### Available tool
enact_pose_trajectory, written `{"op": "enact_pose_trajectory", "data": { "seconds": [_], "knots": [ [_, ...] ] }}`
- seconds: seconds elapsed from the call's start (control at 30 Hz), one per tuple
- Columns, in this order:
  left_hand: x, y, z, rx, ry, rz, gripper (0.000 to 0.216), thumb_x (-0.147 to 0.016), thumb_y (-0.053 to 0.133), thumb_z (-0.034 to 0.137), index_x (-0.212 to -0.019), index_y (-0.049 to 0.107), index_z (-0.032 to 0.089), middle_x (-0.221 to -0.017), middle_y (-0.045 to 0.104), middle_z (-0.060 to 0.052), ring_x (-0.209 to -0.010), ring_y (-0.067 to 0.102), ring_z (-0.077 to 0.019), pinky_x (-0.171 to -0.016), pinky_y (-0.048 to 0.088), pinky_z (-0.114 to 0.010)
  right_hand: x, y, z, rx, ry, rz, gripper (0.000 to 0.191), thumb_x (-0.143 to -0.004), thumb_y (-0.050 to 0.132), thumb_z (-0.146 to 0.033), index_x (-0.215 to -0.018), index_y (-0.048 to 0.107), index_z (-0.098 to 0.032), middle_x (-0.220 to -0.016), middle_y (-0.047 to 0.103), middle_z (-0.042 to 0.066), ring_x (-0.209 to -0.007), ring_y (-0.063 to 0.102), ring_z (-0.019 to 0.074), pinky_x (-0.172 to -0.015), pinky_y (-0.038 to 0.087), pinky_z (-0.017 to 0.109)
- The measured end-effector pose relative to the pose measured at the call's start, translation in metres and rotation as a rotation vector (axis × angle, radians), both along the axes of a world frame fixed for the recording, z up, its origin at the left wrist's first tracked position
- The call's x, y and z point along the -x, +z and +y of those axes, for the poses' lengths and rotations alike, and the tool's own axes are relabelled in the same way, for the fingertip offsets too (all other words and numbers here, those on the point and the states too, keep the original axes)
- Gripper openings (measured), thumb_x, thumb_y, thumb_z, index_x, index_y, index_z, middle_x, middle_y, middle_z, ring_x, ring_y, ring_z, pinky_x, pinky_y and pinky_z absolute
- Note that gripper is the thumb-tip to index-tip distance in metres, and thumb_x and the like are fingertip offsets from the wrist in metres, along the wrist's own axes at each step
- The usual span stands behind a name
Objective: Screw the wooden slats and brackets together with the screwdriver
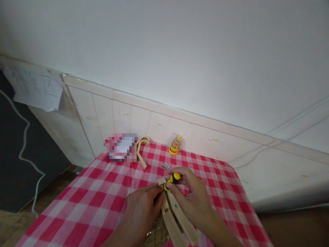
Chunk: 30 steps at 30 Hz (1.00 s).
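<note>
A pair of long pale wooden strips with round holes (171, 223) lies over the bench covered in red-and-white checked cloth (84, 202), its long axis running from the near side away from the person and slightly leftward. The right hand (192, 197) is at the pair's far end, its grip closed on a short yellow-and-black screwdriver (175, 177). The screwdriver's long axis slants across that end: its rounded butt points away and to the right, its tip down and to the left, toward the wood. The left hand (141, 207) is at the left of the strips, fingers bent in against their far end near the tip; I cannot tell what its grip pinches, as the fingertips are hidden. Just beyond the strips lie several small grey metal pieces (166, 166). Farther beyond stands a clear container with yellow base and cap (175, 145); beyond and to the left is a pale, hook-shaped wooden piece (140, 151).
</note>
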<state>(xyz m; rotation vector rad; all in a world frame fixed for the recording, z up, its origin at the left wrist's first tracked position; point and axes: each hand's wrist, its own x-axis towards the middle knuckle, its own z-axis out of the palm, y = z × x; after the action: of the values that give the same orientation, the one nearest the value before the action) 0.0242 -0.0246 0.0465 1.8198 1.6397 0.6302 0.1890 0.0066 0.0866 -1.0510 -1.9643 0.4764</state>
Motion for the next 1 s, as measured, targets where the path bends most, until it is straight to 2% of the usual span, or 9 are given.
{"op": "enact_pose_trajectory", "data": {
  "seconds": [0.23,0.43,0.57,0.63,0.77,1.0],
  "knots": [
    [-0.0007,-0.0031,0.0001,-0.040,0.021,0.035,0.027,-0.097,0.050,0.027,-0.093,0.077,0.025,-0.090,0.078,-0.002,-0.082,0.071,-0.0176,-0.070,0.042,-0.025,0.0038,0.0028,0.0021,-0.115,0.161,0.055,0.017,-0.091,0.069,-0.016,-0.106,0.067,-0.025,-0.092,0.072,0.003,-0.083,0.072,0.0180,-0.073,0.061,0.029],
    [-0.0012,-0.0024,0.0006,-0.015,0.018,0.043,0.026,-0.096,0.050,0.026,-0.094,0.077,0.025,-0.092,0.078,-0.002,-0.085,0.072,-0.0182,-0.072,0.043,-0.025,0.0029,0.0050,0.0002,-0.142,0.123,0.028,0.020,-0.089,0.070,-0.016,-0.106,0.065,-0.024,-0.093,0.072,0.004,-0.083,0.072,0.0189,-0.074,0.061,0.030],
    [-0.0008,-0.0015,0.0014,-0.005,0.010,0.002,0.024,-0.096,0.053,0.026,-0.097,0.076,0.027,-0.096,0.079,0.000,-0.089,0.073,-0.0182,-0.074,0.044,-0.025,0.0015,0.0091,-0.0048,-0.107,0.131,-0.041,0.035,-0.088,0.058,-0.006,-0.117,0.062,-0.024,-0.106,0.073,0.007,-0.098,0.072,0.0207,-0.084,0.061,0.033],
    [-0.0006,-0.0016,0.0012,-0.006,0.001,-0.014,0.023,-0.096,0.053,0.026,-0.098,0.076,0.028,-0.097,0.079,0.001,-0.090,0.073,-0.0179,-0.074,0.045,-0.024,0.0008,0.0095,-0.0057,-0.091,0.131,-0.050,0.039,-0.087,0.054,-0.004,-0.120,0.061,-0.024,-0.107,0.073,0.007,-0.097,0.073,0.0201,-0.084,0.061,0.033],
    [-0.0002,-0.0016,0.0005,0.007,0.002,0.009,0.025,-0.096,0.051,0.026,-0.099,0.076,0.027,-0.099,0.080,-0.001,-0.091,0.073,-0.0186,-0.074,0.045,-0.024,-0.0008,0.0056,-0.0043,-0.075,0.087,-0.043,0.037,-0.087,0.056,-0.006,-0.120,0.061,-0.024,-0.102,0.073,0.007,-0.090,0.073,0.0199,-0.078,0.062,0.032],
    [0.0007,-0.0008,0.0001,0.002,0.002,0.002,0.027,-0.097,0.050,0.028,-0.098,0.077,0.028,-0.100,0.080,-0.001,-0.092,0.073,-0.0192,-0.077,0.046,-0.025,0.0008,0.0054,-0.0021,-0.119,0.075,-0.028,0.032,-0.088,0.060,-0.008,-0.115,0.061,-0.024,-0.098,0.072,0.006,-0.086,0.072,0.0192,-0.077,0.062,0.031]
  ]
}}
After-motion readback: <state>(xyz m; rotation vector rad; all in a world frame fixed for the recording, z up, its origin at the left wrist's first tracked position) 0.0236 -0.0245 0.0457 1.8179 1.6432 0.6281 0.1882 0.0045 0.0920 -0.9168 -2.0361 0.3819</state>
